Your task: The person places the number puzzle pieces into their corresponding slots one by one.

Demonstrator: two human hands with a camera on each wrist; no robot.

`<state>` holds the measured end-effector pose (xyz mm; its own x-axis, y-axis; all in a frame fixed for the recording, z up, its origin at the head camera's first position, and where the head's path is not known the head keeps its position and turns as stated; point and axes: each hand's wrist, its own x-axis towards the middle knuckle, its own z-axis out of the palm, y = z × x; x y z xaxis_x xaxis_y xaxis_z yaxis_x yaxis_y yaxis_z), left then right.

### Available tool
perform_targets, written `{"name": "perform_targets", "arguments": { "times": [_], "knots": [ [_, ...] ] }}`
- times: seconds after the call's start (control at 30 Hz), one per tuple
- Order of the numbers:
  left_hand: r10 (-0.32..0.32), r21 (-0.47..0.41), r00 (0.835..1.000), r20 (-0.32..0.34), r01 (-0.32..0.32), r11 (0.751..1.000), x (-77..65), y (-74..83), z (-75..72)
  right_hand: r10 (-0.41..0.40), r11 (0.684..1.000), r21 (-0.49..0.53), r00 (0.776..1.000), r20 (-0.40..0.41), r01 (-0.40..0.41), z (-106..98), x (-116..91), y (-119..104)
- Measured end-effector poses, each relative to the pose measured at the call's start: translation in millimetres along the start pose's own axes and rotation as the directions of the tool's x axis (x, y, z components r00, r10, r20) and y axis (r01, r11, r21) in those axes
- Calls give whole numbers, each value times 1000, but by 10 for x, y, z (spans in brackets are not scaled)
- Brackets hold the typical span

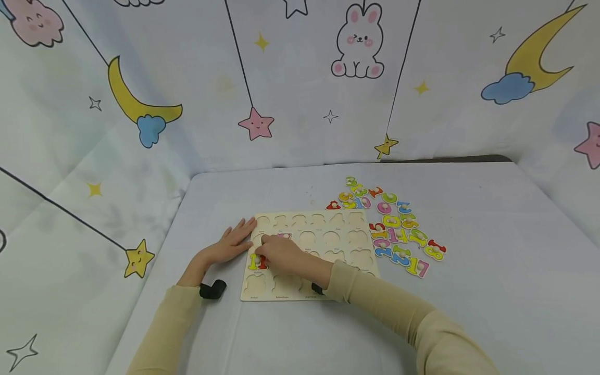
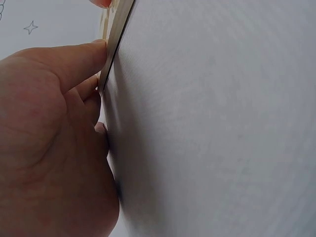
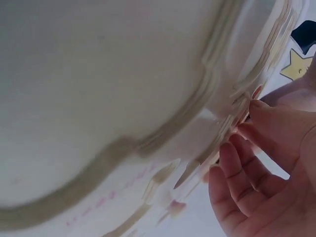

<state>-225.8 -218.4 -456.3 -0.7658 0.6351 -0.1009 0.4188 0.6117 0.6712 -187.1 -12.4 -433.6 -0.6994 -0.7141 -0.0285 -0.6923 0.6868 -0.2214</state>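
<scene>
A pale wooden number puzzle board (image 1: pixel 309 297) with rows of shaped recesses lies flat on the table. My left hand (image 1: pixel 229 245) rests at its left edge, fingers extended; in the left wrist view the thumb (image 2: pixel 84 59) presses the board's side (image 2: pixel 116 37). My right hand (image 1: pixel 286 255) reaches over the board's left part, fingers curled, and pinches a yellow-and-red number 11 piece (image 1: pixel 253 261) at its recess. Part of this piece is hidden under the fingers. A pink number piece (image 1: pixel 284 236) shows just behind the right hand, mostly covered.
Several colourful number pieces (image 1: pixel 398 221) lie scattered right of and behind the board, some touching its edge. A black wrist strap (image 1: pixel 213 289) hangs at the left cuff. Behind the white-covered table (image 1: pixel 492 260) stands a curtain (image 1: pixel 300 146) printed with stars, moons and a rabbit.
</scene>
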Motion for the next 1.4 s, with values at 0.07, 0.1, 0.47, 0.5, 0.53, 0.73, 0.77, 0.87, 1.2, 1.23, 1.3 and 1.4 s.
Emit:
{"name": "perform_targets", "arguments": {
  "times": [0.07, 0.1, 0.47, 0.5, 0.53, 0.73, 0.77, 0.87, 1.2, 1.23, 1.3, 1.4],
  "knots": [
    [2, 1, 1000, 0, -2, 1000, 3, -5, 1, -16, 999, -45, 1000, -3, 16, 6, -2, -7],
    [2, 1, 1000, 1, -2, 1000, 5, -8, 3, -25, 997, -67, 1000, -4, 25, 7, -4, -13],
    [-2, 20, 1000, -6, 2, 1000, 6, -18, 16, -82, 967, -242, 996, 23, 85, -33, -96, -110],
    [0, 18, 1000, -7, 0, 1000, 5, -18, 19, -89, 964, -251, 996, 28, 93, -38, -114, -119],
    [2, 17, 1000, -7, -1, 1000, 3, -17, 21, -98, 959, -265, 995, 37, 104, -43, -136, -127],
    [8, 16, 1000, -14, -8, 1000, -8, -41, 27, -148, 938, -302, 985, 92, 169, -71, -267, -147],
    [9, 19, 1000, -16, -9, 1000, -8, -49, 28, -152, 941, -292, 984, 98, 174, -77, -286, -145],
    [10, 24, 1000, -17, -9, 1000, -6, -65, 33, -161, 949, -257, 981, 113, 185, -88, -340, -125],
    [9, 20, 1000, -20, -8, 1000, -11, -56, 39, -212, 976, -30, 970, 117, 217, -143, -625, 169],
    [13, 22, 1000, -22, -13, 1000, -12, -57, 40, -208, 978, 5, 972, 113, 209, -167, -674, 210],
    [32, 15, 999, -27, -32, 999, -15, -64, 42, -193, 980, 75, 977, 92, 187, -214, -784, 311],
    [63, -2, 997, -36, -64, 998, -16, -71, 45, -153, 977, 158, 988, 36, 146, -299, -978, 492]
  ]
}}
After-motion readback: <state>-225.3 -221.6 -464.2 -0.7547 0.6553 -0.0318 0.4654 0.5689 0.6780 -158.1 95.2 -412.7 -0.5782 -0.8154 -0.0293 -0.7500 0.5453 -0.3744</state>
